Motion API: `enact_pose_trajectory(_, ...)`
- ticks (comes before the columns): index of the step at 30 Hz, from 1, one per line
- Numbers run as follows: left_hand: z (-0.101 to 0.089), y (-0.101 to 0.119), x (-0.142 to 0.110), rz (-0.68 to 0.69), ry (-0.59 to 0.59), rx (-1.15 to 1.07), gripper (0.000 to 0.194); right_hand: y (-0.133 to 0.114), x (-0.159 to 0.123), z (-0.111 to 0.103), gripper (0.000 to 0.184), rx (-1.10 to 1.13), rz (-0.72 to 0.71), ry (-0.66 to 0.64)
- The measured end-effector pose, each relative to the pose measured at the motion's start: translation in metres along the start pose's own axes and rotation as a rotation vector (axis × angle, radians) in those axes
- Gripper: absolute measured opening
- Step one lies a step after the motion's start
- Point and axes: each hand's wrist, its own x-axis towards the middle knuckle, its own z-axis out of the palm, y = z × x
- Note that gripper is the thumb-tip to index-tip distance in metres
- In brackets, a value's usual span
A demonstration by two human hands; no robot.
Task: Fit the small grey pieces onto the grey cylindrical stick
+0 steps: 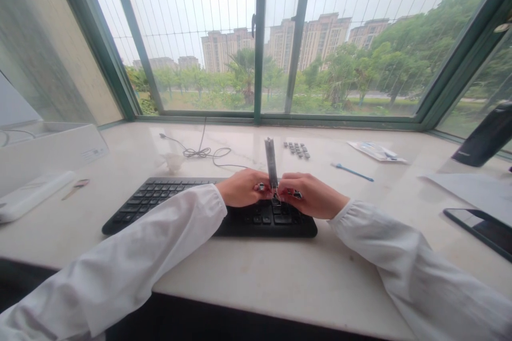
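Observation:
A black keyboard (248, 227) lies on the pale counter, partly covered by my hands and sleeves. Over its right part stands a keycap puller (271, 157), upright, with a grey handle and thin wire ends reaching down to a key. My left hand (245, 187) is closed, its fingertips pinching the lower, wire part of the puller from the left. From the right, my right hand (314, 194) has its fingers closed at the same wires. The fingertips hide part of the wires and the keys beneath.
Several loose keycaps (296, 149) lie beyond the keyboard, left of a blue stick (354, 171) and a plastic packet (378, 152). A coiled cable (204, 153) rests behind. At right are paper (476, 192) and a phone (482, 229); at left, a small brush (76, 188) and white box (52, 144).

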Motion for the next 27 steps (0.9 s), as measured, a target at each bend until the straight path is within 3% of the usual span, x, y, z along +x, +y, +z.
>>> enact_pose_trajectory(13, -0.001, 0.001, 0.001, -0.095, -0.028, -0.056, 0.016, 0.005, 0.000, 0.007, 0.007, 0.114, 0.052, 0.041)
enact_pose_trajectory(19, -0.003, 0.000, 0.000, -0.113, -0.037, -0.046, 0.017, 0.003, 0.000, -0.002, 0.004, 0.171, 0.044, -0.037)
enact_pose_trajectory(24, -0.003, 0.004, 0.000, -0.077, -0.032, -0.109, 0.018, 0.001, -0.002, -0.012, 0.019, 0.202, 0.015, -0.137)
enact_pose_trajectory(27, -0.003, 0.005, 0.000, -0.055, -0.020, -0.106, 0.017, 0.001, -0.002, -0.009, 0.026, 0.202, 0.057, -0.101)
